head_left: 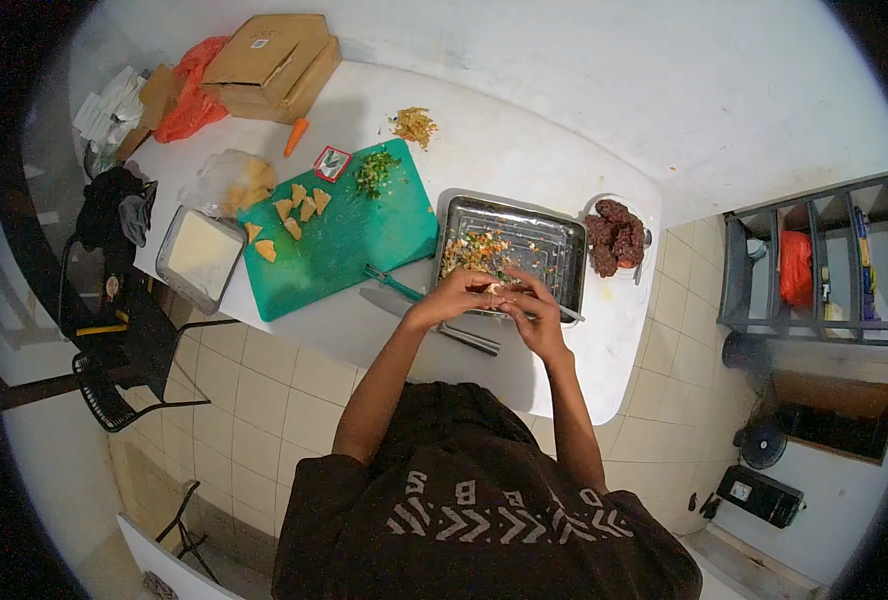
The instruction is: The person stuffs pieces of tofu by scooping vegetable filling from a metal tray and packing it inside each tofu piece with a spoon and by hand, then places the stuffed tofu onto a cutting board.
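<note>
Centrally, pale piece point(494, 289) pinched between curled left hand point(461, 297) and right hand point(537, 313), over tray point(561, 257).

The white table point(364, 100) is being lit fairly brightly and evenly, with soft shadows being cast beside the cardboard box point(269, 62) and faint glare being thrown off the metal tray point(554, 235), while straight lines are being bent and corners darkened by the wide, slightly grainy view.
</note>
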A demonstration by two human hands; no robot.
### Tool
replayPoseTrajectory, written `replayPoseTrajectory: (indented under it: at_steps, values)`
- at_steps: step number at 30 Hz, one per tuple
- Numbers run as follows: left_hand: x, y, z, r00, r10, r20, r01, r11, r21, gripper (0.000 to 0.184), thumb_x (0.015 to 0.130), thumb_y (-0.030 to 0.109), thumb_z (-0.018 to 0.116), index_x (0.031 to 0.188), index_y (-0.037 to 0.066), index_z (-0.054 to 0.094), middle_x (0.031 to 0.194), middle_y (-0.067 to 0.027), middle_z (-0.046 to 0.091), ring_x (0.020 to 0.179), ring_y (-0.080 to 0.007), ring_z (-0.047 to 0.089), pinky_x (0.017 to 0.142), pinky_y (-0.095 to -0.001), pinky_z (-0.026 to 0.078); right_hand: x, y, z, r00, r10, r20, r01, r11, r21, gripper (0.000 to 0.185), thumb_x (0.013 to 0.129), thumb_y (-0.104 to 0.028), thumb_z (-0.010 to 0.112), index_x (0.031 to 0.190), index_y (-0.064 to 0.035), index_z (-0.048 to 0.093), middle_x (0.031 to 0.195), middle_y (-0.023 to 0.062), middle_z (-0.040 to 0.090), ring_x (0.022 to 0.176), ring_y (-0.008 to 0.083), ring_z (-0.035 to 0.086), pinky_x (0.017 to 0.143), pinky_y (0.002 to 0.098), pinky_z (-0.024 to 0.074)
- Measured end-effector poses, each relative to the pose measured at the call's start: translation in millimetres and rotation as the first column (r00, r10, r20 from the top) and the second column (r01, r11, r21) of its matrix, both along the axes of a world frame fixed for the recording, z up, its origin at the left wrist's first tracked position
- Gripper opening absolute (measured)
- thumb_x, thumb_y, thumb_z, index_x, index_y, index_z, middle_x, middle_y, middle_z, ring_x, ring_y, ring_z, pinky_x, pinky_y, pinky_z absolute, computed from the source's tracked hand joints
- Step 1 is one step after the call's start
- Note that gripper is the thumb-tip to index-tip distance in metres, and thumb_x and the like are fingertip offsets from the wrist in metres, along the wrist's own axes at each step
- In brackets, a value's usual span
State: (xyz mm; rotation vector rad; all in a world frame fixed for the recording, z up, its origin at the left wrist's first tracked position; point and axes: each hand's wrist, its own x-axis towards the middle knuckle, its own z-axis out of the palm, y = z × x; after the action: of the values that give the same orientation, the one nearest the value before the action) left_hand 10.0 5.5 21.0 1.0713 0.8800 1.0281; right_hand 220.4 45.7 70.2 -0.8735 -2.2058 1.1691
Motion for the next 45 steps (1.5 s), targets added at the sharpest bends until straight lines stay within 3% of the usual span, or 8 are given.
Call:
replayPoseTrajectory:
  at_steps: [7,16,26,29,31,34,37,45]
  values:
    - [-0.2,-1.0,5.0,0.998,0.042,0.036,-0.041,0.999,-0.026,0.035,0.090,0.015,0.072,0.119,-0.003,0.067,0.101,-0.0063,0.072,0.091,-0.0097,0.064,0.078,-0.0256,0.053,-7.5,0.6,15.8,0.996,-0.091,-0.003,0.091,0.994,0.052,0.041,0.087,-0.014,0.072,0.128,-0.0118,0.065,0.140,0.0136,0.052,0.122,0.0328,0.058,0.099,0.0419,0.0486]
    - [-2.8,2.2,-0.7,1.000,0.012,-0.004,-0.012,0.998,0.054,0.031,0.091,0.015,0.072,0.116,-0.003,0.068,0.101,-0.0058,0.072,0.090,-0.0076,0.063,0.076,-0.0249,0.052,-7.7,0.8,10.9,0.999,-0.011,0.037,0.005,0.988,0.156,0.037,0.089,-0.014,0.069,0.127,-0.0127,0.067,0.139,0.0136,0.053,0.114,0.0325,0.061,0.095,0.0397,0.0503]
    - [-0.5,4.4,-5.5,1.000,0.011,-0.018,-0.009,0.997,0.080,0.032,0.091,0.015,0.073,0.117,-0.003,0.068,0.103,-0.0077,0.072,0.094,-0.0096,0.064,0.079,-0.0261,0.054,-4.3,2.1,0.3,1.000,-0.028,-0.001,0.028,0.992,0.122,0.031,0.087,-0.011,0.071,0.118,-0.0096,0.071,0.132,0.0145,0.058,0.114,0.0323,0.062,0.093,0.0400,0.0514]
    - [1.0,1.7,-0.8,0.999,0.043,0.020,-0.043,0.999,0.007,0.032,0.091,0.014,0.072,0.118,-0.003,0.067,0.102,-0.0077,0.072,0.093,-0.0100,0.064,0.078,-0.0262,0.054,-3.3,4.6,3.6,1.000,-0.024,-0.015,0.025,0.997,0.075,0.033,0.086,-0.010,0.072,0.119,-0.0098,0.071,0.133,0.0148,0.058,0.115,0.0328,0.061,0.093,0.0408,0.0514]
    - [0.2,2.0,-0.6,0.998,0.029,0.053,-0.028,0.999,-0.016,0.032,0.091,0.012,0.071,0.118,-0.004,0.067,0.103,-0.0078,0.072,0.094,-0.0103,0.065,0.079,-0.0262,0.054,-8.5,4.2,20.0,0.998,-0.057,0.008,0.054,0.977,0.208,0.036,0.084,-0.007,0.071,0.120,-0.0116,0.070,0.133,0.0152,0.058,0.115,0.0334,0.062,0.094,0.0412,0.0516]
    - [-1.5,4.8,-3.2,0.999,0.005,0.037,-0.008,0.998,0.055,0.030,0.092,0.011,0.070,0.118,-0.004,0.067,0.103,-0.0080,0.072,0.094,-0.0101,0.065,0.079,-0.0257,0.054,-8.7,7.0,20.6,0.992,0.019,0.127,-0.048,0.971,0.235,0.038,0.085,-0.007,0.069,0.123,-0.0136,0.069,0.134,0.0156,0.057,0.114,0.0342,0.061,0.094,0.0415,0.0513]
    - [-2.6,4.0,-0.5,0.999,0.019,0.028,-0.020,0.999,0.049,0.029,0.092,0.011,0.071,0.117,-0.003,0.067,0.103,-0.0076,0.072,0.094,-0.0096,0.065,0.079,-0.0252,0.054,-9.0,7.7,16.3,0.993,0.037,0.113,-0.064,0.966,0.250,0.036,0.087,-0.009,0.066,0.123,-0.0146,0.069,0.134,0.0158,0.057,0.116,0.0352,0.061,0.095,0.0421,0.0509]
    - [-2.7,2.8,15.8,0.994,0.039,0.099,-0.038,0.999,-0.019,0.029,0.091,0.013,0.072,0.115,-0.003,0.068,0.102,-0.0059,0.072,0.092,-0.0096,0.064,0.080,-0.0253,0.052,-13.9,4.1,24.6,1.000,-0.015,0.014,0.013,0.989,0.150,0.036,0.088,-0.013,0.068,0.124,-0.0100,0.068,0.136,0.0148,0.057,0.120,0.0361,0.058,0.099,0.0427,0.0489]
